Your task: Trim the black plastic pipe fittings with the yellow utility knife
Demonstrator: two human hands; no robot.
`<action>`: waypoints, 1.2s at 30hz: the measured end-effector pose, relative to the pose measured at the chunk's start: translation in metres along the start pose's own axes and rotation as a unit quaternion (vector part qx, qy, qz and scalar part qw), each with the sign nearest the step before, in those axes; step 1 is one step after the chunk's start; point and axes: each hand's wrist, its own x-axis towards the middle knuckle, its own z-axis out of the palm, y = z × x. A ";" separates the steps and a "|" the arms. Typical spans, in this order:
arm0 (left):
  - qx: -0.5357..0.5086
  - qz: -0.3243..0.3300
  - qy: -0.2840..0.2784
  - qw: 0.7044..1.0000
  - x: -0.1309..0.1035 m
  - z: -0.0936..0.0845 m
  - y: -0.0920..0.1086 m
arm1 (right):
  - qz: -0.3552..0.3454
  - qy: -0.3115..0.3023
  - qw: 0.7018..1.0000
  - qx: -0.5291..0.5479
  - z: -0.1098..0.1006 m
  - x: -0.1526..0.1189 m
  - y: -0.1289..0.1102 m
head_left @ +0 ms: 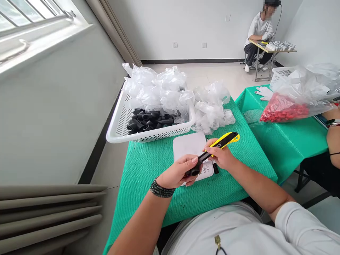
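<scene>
My left hand is closed round a black tubular rubber fitting, its round opening facing me. In my right hand is a yellow and black utility knife, its blade end pointing down to the left. The blade end meets the fitting, though my fingers partly cover the contact. Both hands are above a white digital scale on the green-covered table. A small black item lies beside the scale's right edge.
Behind the scale, a white basket holds black fittings and filled clear bags. More crumpled plastic bags lie right of it. On the neighbouring table are a bag of red parts and a white glove. Another person sits far back.
</scene>
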 end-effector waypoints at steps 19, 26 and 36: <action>0.389 0.391 0.372 0.747 0.028 -0.006 -0.022 | -0.017 0.138 0.989 0.057 0.003 0.005 -0.006; 0.404 0.409 0.356 0.737 0.025 0.000 -0.020 | -0.039 0.093 0.995 0.001 0.002 0.002 -0.002; -0.118 0.092 0.208 0.967 0.018 0.002 -0.003 | -0.088 0.074 0.987 -0.109 -0.008 0.003 0.006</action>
